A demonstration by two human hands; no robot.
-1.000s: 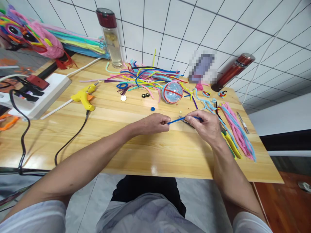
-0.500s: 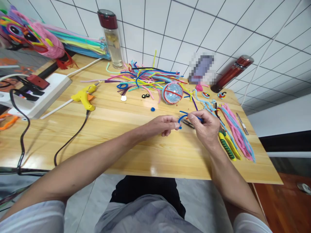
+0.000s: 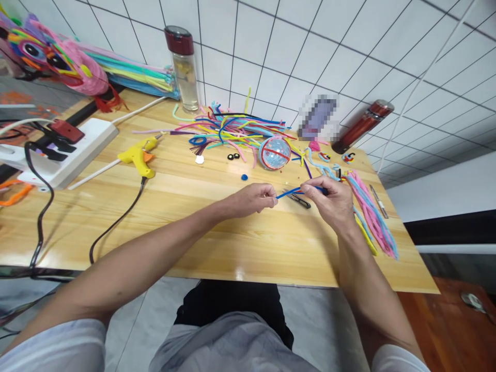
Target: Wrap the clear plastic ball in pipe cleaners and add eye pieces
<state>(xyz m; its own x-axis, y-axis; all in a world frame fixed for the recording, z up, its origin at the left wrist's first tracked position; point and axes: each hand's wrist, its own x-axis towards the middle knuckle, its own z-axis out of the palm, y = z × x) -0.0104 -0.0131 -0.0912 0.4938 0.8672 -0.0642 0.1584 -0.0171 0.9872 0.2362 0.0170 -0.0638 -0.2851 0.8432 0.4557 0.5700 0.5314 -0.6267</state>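
A blue pipe cleaner [image 3: 289,192] runs nearly straight between my two hands above the table. My left hand [image 3: 259,199] is closed on its left end. With thumb and fingers pinched, my right hand [image 3: 325,199] grips it farther right, and part of it is hidden in that palm. Small black-handled thread snips [image 3: 300,200] lie on the table just under the pipe cleaner. A little coiled blue disc [image 3: 244,177] rests beyond my left hand. Behind it stands a clear ball with red bands [image 3: 275,153].
Loose pipe cleaners [image 3: 232,126] are heaped at the back. A yellow glue gun [image 3: 139,156] and a white power strip [image 3: 83,150] occupy the left. Pink and blue strands [image 3: 370,214] lie right, partly over yellow-handled pliers [image 3: 364,235]. A glass bottle [image 3: 185,72] and red flask [image 3: 362,126] stand behind.
The pipe cleaner was curved between my hands and is now drawn nearly straight. My left hand has shifted slightly left, its fingers more curled. The whole view has moved a little.
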